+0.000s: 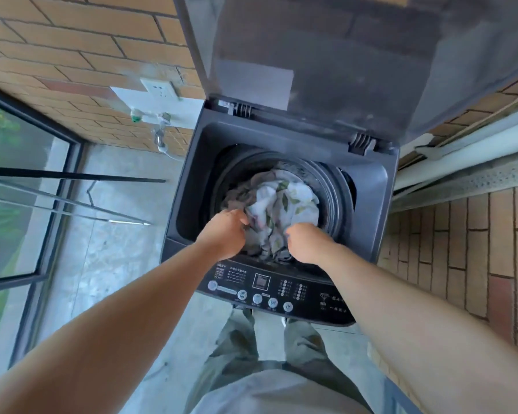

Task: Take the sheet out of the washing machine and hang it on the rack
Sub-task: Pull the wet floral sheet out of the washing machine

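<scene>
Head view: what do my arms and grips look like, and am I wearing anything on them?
Both forearms are bare, with no sleeve in view on the left arm or the right arm. The left grip and the right grip are bare hands: no gloves, watch or wristbands are visible.

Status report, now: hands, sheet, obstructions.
Both hands in: left hand and right hand grip the sheet. Sheet bunched in washing machine drum. The lid up, nothing blocking.
</scene>
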The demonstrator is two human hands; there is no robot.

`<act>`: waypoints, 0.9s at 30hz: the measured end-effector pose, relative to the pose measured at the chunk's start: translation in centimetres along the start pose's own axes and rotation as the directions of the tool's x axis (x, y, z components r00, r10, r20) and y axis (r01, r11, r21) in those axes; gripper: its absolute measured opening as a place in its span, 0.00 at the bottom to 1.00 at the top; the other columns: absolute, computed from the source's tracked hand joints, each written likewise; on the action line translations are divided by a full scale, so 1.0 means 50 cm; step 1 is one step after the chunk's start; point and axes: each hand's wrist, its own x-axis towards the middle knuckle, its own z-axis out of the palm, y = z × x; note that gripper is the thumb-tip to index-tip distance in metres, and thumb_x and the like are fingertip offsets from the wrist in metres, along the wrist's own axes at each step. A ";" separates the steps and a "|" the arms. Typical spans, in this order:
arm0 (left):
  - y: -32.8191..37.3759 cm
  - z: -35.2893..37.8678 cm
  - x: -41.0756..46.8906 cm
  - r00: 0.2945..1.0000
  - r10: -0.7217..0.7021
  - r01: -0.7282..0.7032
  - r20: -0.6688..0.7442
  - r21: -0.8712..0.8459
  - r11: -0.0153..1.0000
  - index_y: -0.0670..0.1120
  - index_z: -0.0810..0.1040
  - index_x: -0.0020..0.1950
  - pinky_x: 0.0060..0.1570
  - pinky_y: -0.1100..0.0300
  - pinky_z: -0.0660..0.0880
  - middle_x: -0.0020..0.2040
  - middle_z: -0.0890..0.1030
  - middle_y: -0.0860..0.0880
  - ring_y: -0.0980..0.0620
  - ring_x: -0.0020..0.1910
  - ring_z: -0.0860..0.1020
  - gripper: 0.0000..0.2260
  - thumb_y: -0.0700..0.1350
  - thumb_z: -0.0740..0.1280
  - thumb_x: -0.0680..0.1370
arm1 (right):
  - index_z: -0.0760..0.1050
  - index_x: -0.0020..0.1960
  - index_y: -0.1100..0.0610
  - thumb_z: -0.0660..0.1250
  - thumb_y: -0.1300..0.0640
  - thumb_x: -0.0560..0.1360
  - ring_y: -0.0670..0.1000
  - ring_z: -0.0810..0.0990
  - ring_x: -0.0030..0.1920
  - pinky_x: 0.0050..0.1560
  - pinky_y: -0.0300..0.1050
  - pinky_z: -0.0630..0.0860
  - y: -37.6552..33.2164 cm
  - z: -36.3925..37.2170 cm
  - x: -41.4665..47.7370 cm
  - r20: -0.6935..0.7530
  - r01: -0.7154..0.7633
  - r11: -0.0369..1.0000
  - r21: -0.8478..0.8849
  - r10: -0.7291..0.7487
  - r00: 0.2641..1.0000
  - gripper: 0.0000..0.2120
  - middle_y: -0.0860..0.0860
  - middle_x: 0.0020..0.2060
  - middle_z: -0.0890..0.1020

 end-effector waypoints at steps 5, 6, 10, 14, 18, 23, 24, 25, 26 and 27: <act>-0.025 0.032 0.046 1.000 0.000 0.000 0.008 -0.023 1.000 0.47 0.81 0.59 0.53 0.58 0.75 0.57 0.81 0.46 0.45 0.56 0.79 0.12 0.41 0.62 0.79 | 0.50 0.79 0.43 0.57 0.64 0.77 0.55 0.78 0.36 0.31 0.46 0.73 -0.051 0.014 0.104 0.006 0.036 0.999 0.012 -0.036 0.999 0.35 0.53 0.42 0.77; -0.041 0.043 0.055 1.000 -0.014 0.015 0.010 -0.022 1.000 0.48 0.81 0.58 0.50 0.59 0.73 0.56 0.81 0.46 0.46 0.53 0.79 0.11 0.42 0.63 0.79 | 0.42 0.80 0.40 0.57 0.65 0.77 0.55 0.78 0.35 0.30 0.46 0.71 -0.062 0.015 0.130 0.005 0.034 0.999 0.005 -0.034 0.999 0.41 0.54 0.40 0.77; -0.069 0.063 0.062 0.998 -0.066 0.067 0.018 -0.054 0.996 0.49 0.80 0.59 0.48 0.59 0.74 0.56 0.79 0.47 0.50 0.48 0.77 0.11 0.43 0.63 0.79 | 0.31 0.76 0.34 0.58 0.60 0.79 0.58 0.81 0.41 0.35 0.48 0.76 -0.084 0.015 0.221 -0.045 -0.012 0.998 0.068 0.015 0.999 0.44 0.59 0.56 0.79; -0.068 0.063 0.069 0.993 -0.087 0.091 0.079 -0.053 0.994 0.49 0.78 0.63 0.53 0.58 0.75 0.60 0.77 0.48 0.51 0.50 0.77 0.13 0.42 0.62 0.79 | 0.66 0.74 0.51 0.61 0.54 0.80 0.60 0.79 0.57 0.46 0.49 0.73 -0.094 0.010 0.243 0.016 -0.149 0.989 -0.015 0.149 0.989 0.22 0.57 0.64 0.76; -0.059 0.056 0.069 0.986 -0.127 0.133 0.112 -0.048 0.990 0.49 0.77 0.64 0.50 0.60 0.73 0.62 0.77 0.48 0.51 0.52 0.76 0.15 0.41 0.62 0.78 | 0.77 0.57 0.58 0.65 0.58 0.76 0.55 0.79 0.42 0.37 0.44 0.73 -0.070 0.010 0.195 0.062 -0.153 0.988 0.015 0.152 0.986 0.10 0.53 0.45 0.79; -0.010 0.028 0.039 0.996 -0.054 0.059 0.074 -0.065 0.996 0.49 0.69 0.71 0.59 0.54 0.75 0.65 0.75 0.46 0.45 0.60 0.76 0.24 0.39 0.67 0.76 | 0.75 0.43 0.57 0.73 0.49 0.73 0.52 0.75 0.38 0.34 0.45 0.65 -0.043 -0.066 0.066 -0.009 0.072 0.964 0.255 -0.072 0.997 0.12 0.49 0.36 0.75; 0.001 0.020 0.032 0.997 -0.050 0.054 0.061 -0.062 0.997 0.49 0.67 0.73 0.60 0.51 0.75 0.67 0.72 0.45 0.43 0.61 0.76 0.27 0.38 0.67 0.75 | 0.73 0.41 0.58 0.74 0.50 0.72 0.51 0.73 0.37 0.35 0.46 0.64 -0.041 -0.092 0.032 -0.037 0.103 0.944 0.314 -0.096 0.995 0.14 0.50 0.35 0.74; 0.008 0.013 0.027 0.998 -0.051 0.053 0.047 -0.051 0.997 0.48 0.64 0.75 0.60 0.50 0.75 0.69 0.68 0.44 0.41 0.62 0.76 0.29 0.38 0.67 0.75 | 0.72 0.40 0.58 0.75 0.51 0.71 0.51 0.71 0.37 0.35 0.46 0.63 -0.041 -0.115 0.002 -0.069 0.131 0.924 0.359 -0.114 0.991 0.14 0.51 0.35 0.73; 0.020 0.005 0.024 0.998 -0.044 0.046 0.034 -0.035 0.998 0.48 0.62 0.77 0.61 0.49 0.75 0.72 0.66 0.44 0.40 0.63 0.75 0.32 0.38 0.68 0.75 | 0.72 0.40 0.58 0.74 0.53 0.71 0.50 0.70 0.37 0.35 0.45 0.62 -0.039 -0.141 -0.031 -0.117 0.157 0.910 0.384 -0.121 0.986 0.13 0.50 0.35 0.73; 0.023 0.000 0.023 0.998 -0.055 0.055 0.042 -0.011 0.998 0.49 0.60 0.78 0.60 0.48 0.75 0.73 0.65 0.44 0.40 0.64 0.75 0.34 0.39 0.68 0.74 | 0.73 0.40 0.58 0.74 0.55 0.70 0.49 0.69 0.36 0.34 0.43 0.61 -0.040 -0.158 -0.050 -0.170 0.176 0.888 0.426 -0.112 0.979 0.11 0.48 0.34 0.72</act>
